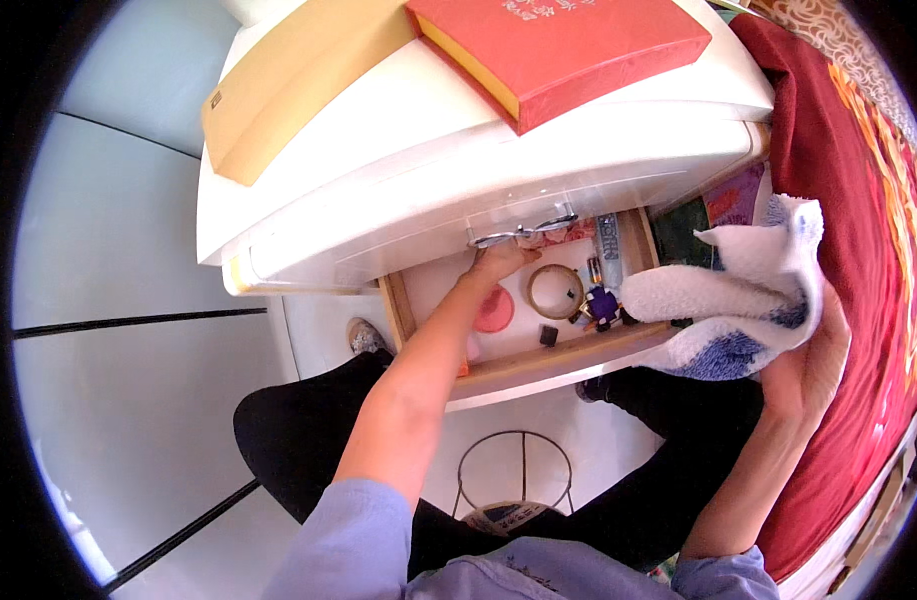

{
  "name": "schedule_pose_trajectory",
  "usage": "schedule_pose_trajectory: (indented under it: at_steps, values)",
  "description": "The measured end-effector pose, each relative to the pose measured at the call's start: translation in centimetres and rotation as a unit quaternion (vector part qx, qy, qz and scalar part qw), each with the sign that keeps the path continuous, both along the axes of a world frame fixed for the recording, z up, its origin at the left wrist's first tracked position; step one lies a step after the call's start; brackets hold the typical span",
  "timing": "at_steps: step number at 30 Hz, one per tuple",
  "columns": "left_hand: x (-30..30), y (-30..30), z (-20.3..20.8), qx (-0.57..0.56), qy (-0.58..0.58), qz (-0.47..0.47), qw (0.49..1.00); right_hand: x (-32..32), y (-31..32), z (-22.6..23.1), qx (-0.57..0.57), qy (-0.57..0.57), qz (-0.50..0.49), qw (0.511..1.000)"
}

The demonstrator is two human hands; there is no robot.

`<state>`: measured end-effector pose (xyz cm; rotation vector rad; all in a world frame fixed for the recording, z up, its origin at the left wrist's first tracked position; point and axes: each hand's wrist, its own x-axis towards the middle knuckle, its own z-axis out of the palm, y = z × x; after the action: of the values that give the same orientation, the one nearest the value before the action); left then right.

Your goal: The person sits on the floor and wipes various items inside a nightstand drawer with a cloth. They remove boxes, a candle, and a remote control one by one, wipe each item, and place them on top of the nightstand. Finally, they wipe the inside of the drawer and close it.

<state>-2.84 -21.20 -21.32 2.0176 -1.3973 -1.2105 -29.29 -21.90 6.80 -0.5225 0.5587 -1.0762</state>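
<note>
My left hand (499, 262) reaches into the back of an open wooden drawer (519, 372), below the metal handle (524, 232) of the drawer above. Its fingertips are partly hidden there, so their grip does not show. Beside it lie a pink round piece (495, 311) and a roll of tape (532, 290). Farther right are a battery (595, 270), a small purple toy (601, 304), a dark little block (549, 335) and a pale tube (608, 240). My right hand (819, 365) grips a white and blue towel (734, 285), which hangs over the drawer's right front corner.
A red box (569, 50) and a long tan box (289, 90) rest on the white cabinet top (379, 160). Red bedding (869, 320) borders the right side. Below the drawer stands a round wire frame (524, 470) between my legs. Pale panels (119, 230) line the left.
</note>
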Motion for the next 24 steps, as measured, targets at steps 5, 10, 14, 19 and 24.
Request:
schedule_pose_trajectory:
  at_steps: [5, 10, 14, 19, 24]
  values:
    - [0.8, 0.6, -2.1, -0.044, 0.027, -0.019, 0.998, 2.5, 0.1, 0.3, -0.052, 0.227, -0.044, 0.972]
    - [-0.5, 3.5, 1.5, -0.235, 0.0, 0.081, 0.969, 1.8, -0.4, -0.6, -0.019, 0.206, -0.092, 0.974]
    - [-1.3, 6.1, 3.4, -0.332, 0.093, 0.201, 0.917, 1.0, -0.9, -1.3, -0.002, 0.165, -0.106, 0.981]
    - [-3.3, 10.4, 3.6, -0.277, 0.062, 0.212, 0.935, 2.2, 0.2, -1.8, -0.08, 0.207, -0.063, 0.973]
    - [-5.3, 14.0, 6.8, -0.313, 0.097, 0.208, 0.921, 4.7, 3.2, -0.3, -0.22, 0.212, 0.111, 0.946]
